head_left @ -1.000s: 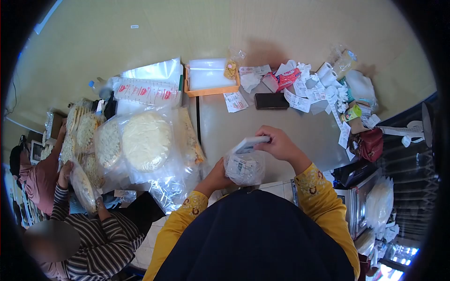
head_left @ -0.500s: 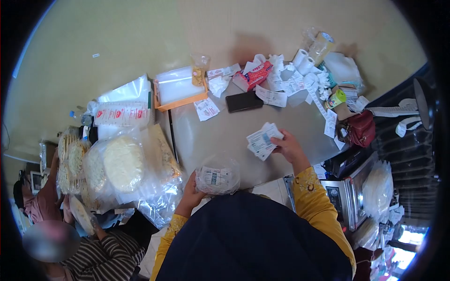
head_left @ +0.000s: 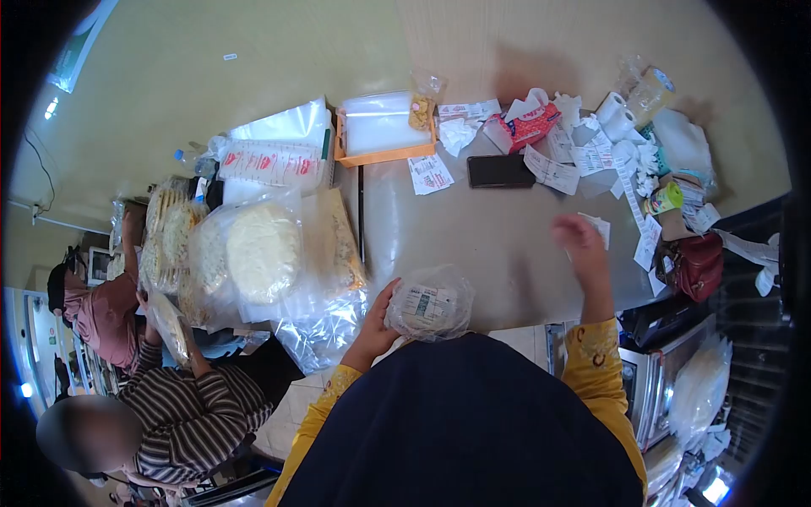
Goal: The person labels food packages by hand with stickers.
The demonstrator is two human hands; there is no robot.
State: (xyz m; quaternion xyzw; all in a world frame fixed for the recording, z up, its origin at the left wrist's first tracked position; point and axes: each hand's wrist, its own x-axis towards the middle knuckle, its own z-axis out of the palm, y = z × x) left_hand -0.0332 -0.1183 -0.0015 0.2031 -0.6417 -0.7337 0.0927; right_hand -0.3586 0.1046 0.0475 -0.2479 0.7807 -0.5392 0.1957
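My left hand (head_left: pixel 379 325) is closed on the side of a clear plastic bag (head_left: pixel 452 297) at the table's front edge. Inside it a white printed label (head_left: pixel 425 302) shows on top of a round, pale bundle. Over the right part of the table my right hand (head_left: pixel 581 241) is raised, a little blurred, its fingers loosely apart with nothing between them. Just behind that hand lies white printed paper (head_left: pixel 599 225), partly covered by the fingers. The grey table (head_left: pixel 473 241) spreads between both hands.
Along the back stand an orange-rimmed tray (head_left: pixel 384 158), a black phone (head_left: pixel 500 171), receipts and a red tissue pack (head_left: pixel 528 127). Bagged flat rounds (head_left: pixel 263 253) are piled at left, where a person in a striped top (head_left: pixel 190 414) sits. A dark red pouch (head_left: pixel 699 266) lies at right.
My right hand has let go of its stack of printed labels and moved right and up. My left hand still holds the bag. The whole view has shifted, so things appear further right.
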